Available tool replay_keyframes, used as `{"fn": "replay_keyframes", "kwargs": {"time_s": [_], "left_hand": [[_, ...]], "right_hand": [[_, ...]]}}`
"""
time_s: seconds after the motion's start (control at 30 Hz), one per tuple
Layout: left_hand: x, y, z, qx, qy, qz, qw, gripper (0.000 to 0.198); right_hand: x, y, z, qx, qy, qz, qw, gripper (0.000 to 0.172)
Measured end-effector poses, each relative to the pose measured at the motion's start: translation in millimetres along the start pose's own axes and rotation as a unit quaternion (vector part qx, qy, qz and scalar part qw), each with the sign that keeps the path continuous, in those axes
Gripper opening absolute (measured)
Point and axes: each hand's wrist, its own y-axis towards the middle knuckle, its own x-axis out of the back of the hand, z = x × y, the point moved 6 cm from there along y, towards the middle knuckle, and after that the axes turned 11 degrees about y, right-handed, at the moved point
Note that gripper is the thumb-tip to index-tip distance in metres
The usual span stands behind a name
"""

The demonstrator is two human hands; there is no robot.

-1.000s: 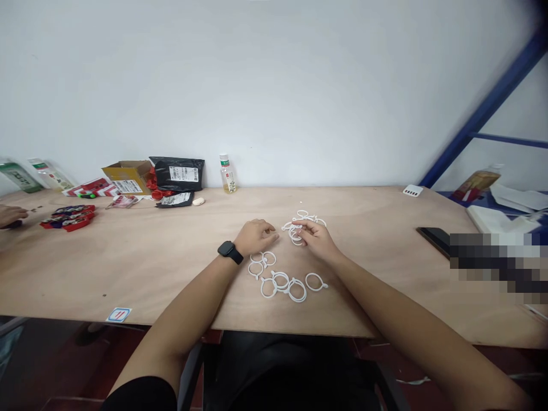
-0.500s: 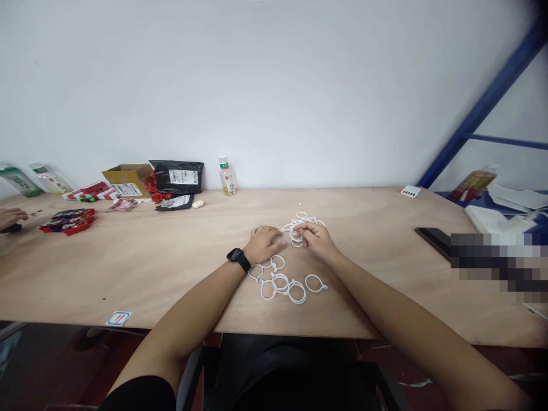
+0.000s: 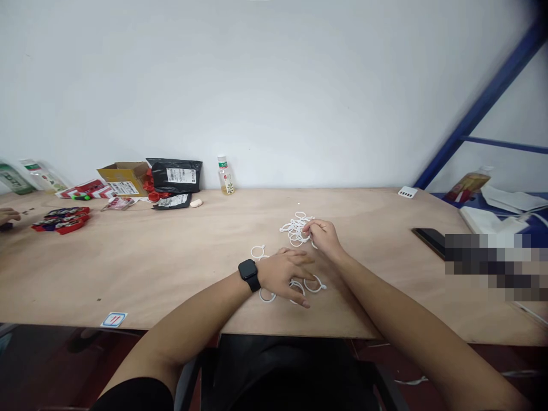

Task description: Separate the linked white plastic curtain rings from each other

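Note:
White curtain rings with small eyelets lie in two groups on the wooden table. My left hand (image 3: 286, 275), with a black watch on its wrist, is spread palm down over the nearer group and hides much of it. Its fingers are apart and grip nothing. Around it show a ring by the wrist (image 3: 257, 251) and a ring past the fingers (image 3: 315, 284). At the right edge of the farther, tangled pile of rings (image 3: 295, 228), my right hand (image 3: 324, 237) has its fingertips pinched on a white curtain ring, partly hidden by the fingers.
A drink bottle (image 3: 225, 176) stands by the wall, left of the pile. Farther left are a cardboard box (image 3: 124, 178), a black parcel bag (image 3: 180, 176) and red items (image 3: 64, 220). Another person's hand (image 3: 8, 216) rests at the far left. A phone (image 3: 430, 240) lies right.
My left hand has moved from beside the far pile toward me and right, over the nearer rings. A nearer ring has shifted away from me. My right hand has slid slightly right.

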Motion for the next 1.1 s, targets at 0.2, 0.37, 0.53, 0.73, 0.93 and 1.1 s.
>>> {"fn": "replay_keyframes", "kwargs": {"time_s": [0.2,0.37,0.53,0.73,0.93,1.1], "left_hand": [[-3.1,-1.1,14.1,0.026,0.005,0.015,1.0,0.042],[1.1,-1.1,26.3,0.059,0.015,0.016,0.998,0.043],[2.8,-3.2,34.3,0.082,0.033,-0.002,0.996,0.048],[12.8,-9.4,55.7,0.148,0.077,-0.135,0.977,0.044],[26.6,-23.6,73.1,0.224,0.1,-0.259,0.934,0.034],[26.1,-22.8,70.8,0.197,0.094,-0.271,0.937,0.034]], "right_hand": [[-0.3,0.6,7.1,0.023,-0.011,0.006,1.0,0.021],[0.8,-2.9,5.4,0.037,0.007,-0.01,0.999,0.019],[-1.9,-3.9,6.6,0.074,-0.062,0.0,0.995,0.04],[-6.5,-8.2,22.4,0.143,-0.126,0.017,0.981,0.021],[-22.9,-17.5,24.0,0.096,-0.091,0.116,0.984,0.028],[-31.5,-21.0,21.0,0.081,-0.103,0.169,0.977,0.025]]}}
